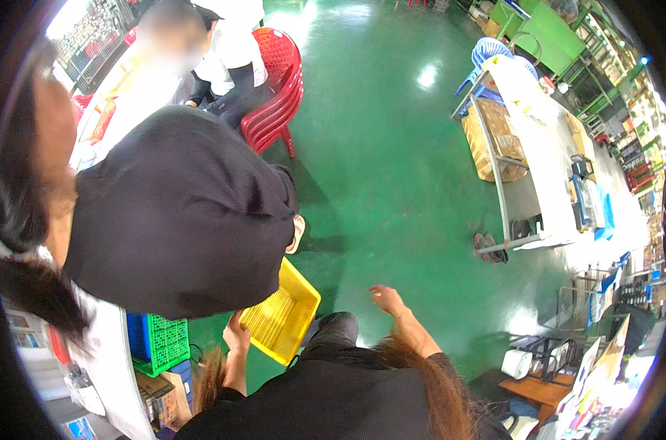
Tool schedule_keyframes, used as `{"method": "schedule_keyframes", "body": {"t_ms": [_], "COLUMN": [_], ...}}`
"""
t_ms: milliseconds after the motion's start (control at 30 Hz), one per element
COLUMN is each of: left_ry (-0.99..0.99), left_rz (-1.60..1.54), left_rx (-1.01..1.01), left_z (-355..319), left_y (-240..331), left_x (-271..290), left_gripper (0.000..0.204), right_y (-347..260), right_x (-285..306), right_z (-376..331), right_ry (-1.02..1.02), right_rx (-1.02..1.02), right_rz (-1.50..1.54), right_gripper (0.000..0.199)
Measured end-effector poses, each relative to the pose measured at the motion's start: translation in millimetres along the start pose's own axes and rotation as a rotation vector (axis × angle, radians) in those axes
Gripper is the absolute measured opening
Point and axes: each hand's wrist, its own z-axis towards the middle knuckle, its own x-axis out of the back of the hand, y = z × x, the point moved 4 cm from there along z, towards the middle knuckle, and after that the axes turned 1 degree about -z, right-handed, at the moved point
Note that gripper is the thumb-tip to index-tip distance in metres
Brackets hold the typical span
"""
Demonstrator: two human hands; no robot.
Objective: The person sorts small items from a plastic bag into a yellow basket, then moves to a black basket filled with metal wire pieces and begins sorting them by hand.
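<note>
A yellow plastic basket [292, 304] with ribbed walls hangs tilted at my left side, by my leg. My left hand [236, 334] is closed on its left edge; the fingertips are partly hidden by the rim. My right hand [386, 299] is held out over the green floor, holding nothing, with its fingers loosely bent and apart. A co-worker in a black top [175, 213] stands close on my left and covers the basket's far corner. Part of that person's bare arm or hand [297, 235] shows just beyond the basket.
Left of me are a white table [116, 367] and a green crate [168, 345]. Stacked red chairs [274, 88] stand farther off, beside a seated person [234, 66]. A long work table [553, 139] is at right, with shoes [490, 248] by its leg.
</note>
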Motion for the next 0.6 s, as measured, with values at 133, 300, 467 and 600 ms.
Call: {"method": "schedule_keyframes", "body": {"t_ms": [133, 300, 467, 600], "left_ry": [-0.296, -0.942, -0.954, -0.750], "left_rz": [0.195, 0.702, 0.267, -0.405], "left_rx": [0.033, 0.114, 0.220, 0.128], "left_z": [12.8, 54.0, 106.2, 175.8], "left_y": [8.8, 36.6, 111.1, 225.6], "left_x": [-21.0, -67.0, -97.5, -90.4], "left_gripper": [0.038, 0.030, 0.017, 0.011], "right_y": [-7.4, 72.0, 169.5, 243.8], "right_x": [48.3, 98.3, 175.5, 244.4], "right_z": [22.9, 100.7, 174.5, 248.6], "right_ry": [-0.085, -0.100, -0.062, -0.005], "right_rx": [0.002, -0.011, -0.209, -0.101], "right_rz": [0.000, 0.073, 0.115, 0.342], "right_gripper": [0.032, 0.030, 0.026, 0.022]}}
